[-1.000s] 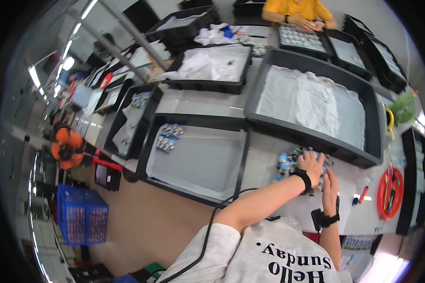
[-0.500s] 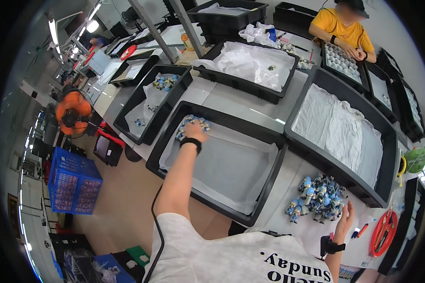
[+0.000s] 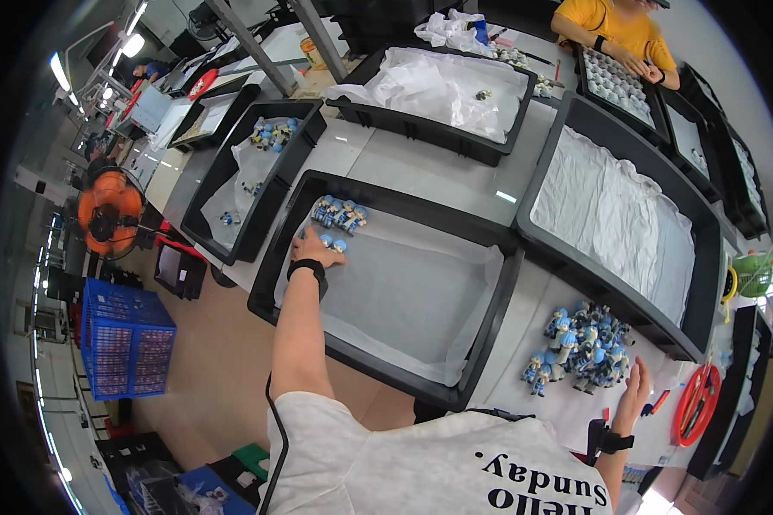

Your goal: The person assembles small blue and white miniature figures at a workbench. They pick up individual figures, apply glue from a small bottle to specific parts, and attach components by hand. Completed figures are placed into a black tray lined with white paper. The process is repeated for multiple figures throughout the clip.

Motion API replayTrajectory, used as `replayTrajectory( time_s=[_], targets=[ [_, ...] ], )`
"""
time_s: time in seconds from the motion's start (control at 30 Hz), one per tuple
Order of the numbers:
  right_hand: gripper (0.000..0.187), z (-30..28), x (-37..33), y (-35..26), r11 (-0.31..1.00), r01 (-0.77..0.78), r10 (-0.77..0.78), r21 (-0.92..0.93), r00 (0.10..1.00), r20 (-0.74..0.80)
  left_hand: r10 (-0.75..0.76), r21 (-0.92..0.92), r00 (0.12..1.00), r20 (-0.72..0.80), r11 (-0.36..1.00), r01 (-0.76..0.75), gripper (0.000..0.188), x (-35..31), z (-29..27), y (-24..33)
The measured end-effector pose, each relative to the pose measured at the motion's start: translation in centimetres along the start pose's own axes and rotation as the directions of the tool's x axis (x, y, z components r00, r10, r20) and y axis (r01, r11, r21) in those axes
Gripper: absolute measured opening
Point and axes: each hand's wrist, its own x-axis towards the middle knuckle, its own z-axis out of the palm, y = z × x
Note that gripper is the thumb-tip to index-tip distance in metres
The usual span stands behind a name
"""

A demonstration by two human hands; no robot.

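Observation:
Inside the black tray point(image 3: 386, 360) in front of me, my left hand point(image 3: 316, 249) is low over the lined bottom near the far left corner. Its thumb and fingers are around a couple of small blue-capped toy figures point(image 3: 335, 245); the hand partly covers them. Just beyond it, a row of similar figures point(image 3: 339, 213) lies along the tray's far side. On the table to the right is a heap of blue-and-white toy figures point(image 3: 580, 348). My right hand point(image 3: 633, 395) rests beside that heap with fingers stretched out and nothing in them.
A left tray point(image 3: 253, 232) holds scattered figures. Behind is a tray point(image 3: 455, 142) with crumpled white sheeting, and at right a large lined tray point(image 3: 610, 287). A red round dish point(image 3: 697, 403) of tools sits far right. A co-worker in yellow point(image 3: 614, 34) handles a filled tray.
My left hand has drawn back and left from the row of figures, uncovering it, and a couple of figures now show at its fingers. My right hand stays by the heap. The view has shifted slightly.

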Motion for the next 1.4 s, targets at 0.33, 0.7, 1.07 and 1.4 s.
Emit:
replayTrajectory(
  time_s=[0.33,0.7,1.07,1.4],
  targets=[
    [0.038,-0.9,0.2,1.6,0.996,-0.02,0.02,0.086,1.0,-0.002,0.266,-0.859,0.953,0.142,0.512,-0.015,0.061,-7.2,-1.0,2.2],
    [0.026,1.4,-3.9,-8.3,0.854,0.151,-0.319,0.497,0.908,0.273,0.965,-0.762,0.109,0.237,0.116,0.637,0.079,-27.1,3.3,12.7],
    [0.025,2.0,-5.0,-9.7,0.809,0.481,-0.556,0.337,0.812,0.176,0.907,-0.421,-0.213,0.362,0.363,0.831,0.071,-33.0,9.9,16.8],
    [0.02,2.7,-5.5,-8.2,0.883,0.189,-0.291,0.43,0.938,0.186,0.851,-0.246,-0.238,0.468,0.384,0.89,0.058,-34.4,10.1,17.1]
  ],
)
